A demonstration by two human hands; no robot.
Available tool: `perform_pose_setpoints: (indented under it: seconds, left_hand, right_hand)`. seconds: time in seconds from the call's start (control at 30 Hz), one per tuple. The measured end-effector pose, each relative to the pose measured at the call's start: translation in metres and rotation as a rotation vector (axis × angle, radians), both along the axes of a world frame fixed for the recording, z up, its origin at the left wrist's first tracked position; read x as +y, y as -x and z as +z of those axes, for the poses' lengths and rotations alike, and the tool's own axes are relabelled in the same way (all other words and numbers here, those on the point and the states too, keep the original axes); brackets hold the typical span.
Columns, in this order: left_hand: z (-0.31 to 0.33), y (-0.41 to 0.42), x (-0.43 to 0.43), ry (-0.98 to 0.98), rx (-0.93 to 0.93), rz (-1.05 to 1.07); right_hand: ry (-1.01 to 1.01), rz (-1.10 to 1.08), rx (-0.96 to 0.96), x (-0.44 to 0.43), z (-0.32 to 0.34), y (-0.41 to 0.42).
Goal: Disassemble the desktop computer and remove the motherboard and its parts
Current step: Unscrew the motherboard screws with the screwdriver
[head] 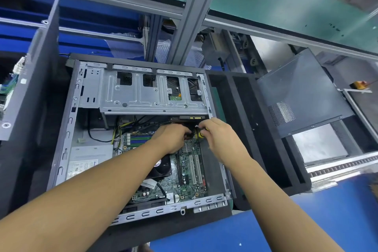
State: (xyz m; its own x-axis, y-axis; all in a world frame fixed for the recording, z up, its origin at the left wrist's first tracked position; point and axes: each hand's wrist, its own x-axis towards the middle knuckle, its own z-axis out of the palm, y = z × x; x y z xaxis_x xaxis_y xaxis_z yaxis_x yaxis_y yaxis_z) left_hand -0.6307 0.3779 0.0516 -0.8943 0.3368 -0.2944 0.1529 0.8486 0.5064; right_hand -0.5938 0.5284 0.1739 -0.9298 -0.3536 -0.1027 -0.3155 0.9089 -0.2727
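Observation:
An open desktop case (67, 139) lies on its side with the green motherboard (190, 170) showing inside. My left hand (169, 139) reaches over the board, its fingers curled round something dark near the board's far edge; what it holds is hidden. My right hand (218, 135) grips the yellow-and-black handle of a screwdriver (199, 134) right beside it. The CPU fan (163, 166) lies partly under my left forearm. Blue memory slots (139, 139) sit to the left. A silver drive cage (151, 90) spans the case's far side.
The removed side panel (302, 92) leans at the right over black foam (245, 129). A power supply (90, 159) fills the case's near left corner. Another dark panel (34, 71) stands at the left. A metal post (190, 12) rises behind the case.

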Motion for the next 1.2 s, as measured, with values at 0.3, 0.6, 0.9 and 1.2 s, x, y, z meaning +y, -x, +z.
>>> perform_pose_setpoints:
  seconds: [0.3, 0.6, 0.9, 1.2]
  left_hand:
    - [-0.002, 0.001, -0.001, 0.008, -0.008, -0.007]
    - [0.003, -0.010, 0.000, -0.004, 0.256, -0.158]
    - [0.008, -0.008, 0.013, -0.228, 0.116, 0.042]
    - [0.011, -0.008, 0.017, -0.099, 0.202, 0.081]
  right_hand:
    - [-0.018, 0.008, -0.002, 0.000, -0.001, 0.001]
    - [-0.121, -0.013, -0.045, -0.006, 0.003, 0.010]
    - [-0.059, 0.030, 0.042, -0.002, 0.006, 0.002]
    - [-0.297, -0.262, 0.064, -0.019, 0.007, 0.012]
